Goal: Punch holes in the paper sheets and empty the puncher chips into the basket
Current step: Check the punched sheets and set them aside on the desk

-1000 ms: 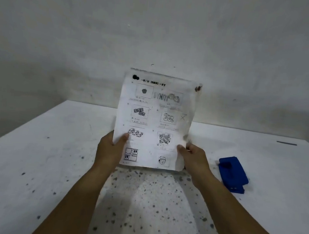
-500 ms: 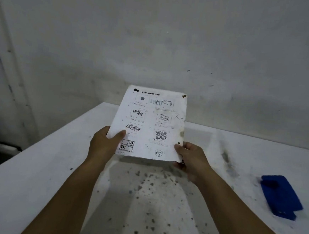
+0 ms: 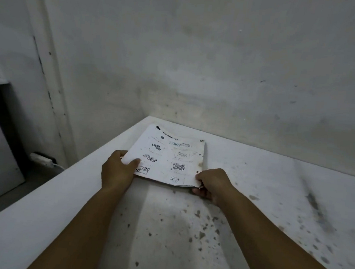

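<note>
The step in hand looks like settling the thin stack of white printed paper sheets [image 3: 168, 158] flat on the stained white surface [image 3: 251, 204], near its far left corner by the wall; to do it well, the edges should be kept squared so the sheets stay aligned for punching, and the near edge lowered gently so the top sheet does not slide; the far edge appears to touch the surface already, while the near edge is raised a little, a shadow showing beneath it. The left hand [image 3: 117, 170] pinches the stack's near left corner, thumb on top over the printed pictures and fingers hidden below; the right hand [image 3: 212, 184] grips the near right corner, fingers curled around the edge. The stack thus lies between the two hands and runs away from them toward the wall; neither puncher nor basket is in view, so fetching the puncher seems the next need.
</note>
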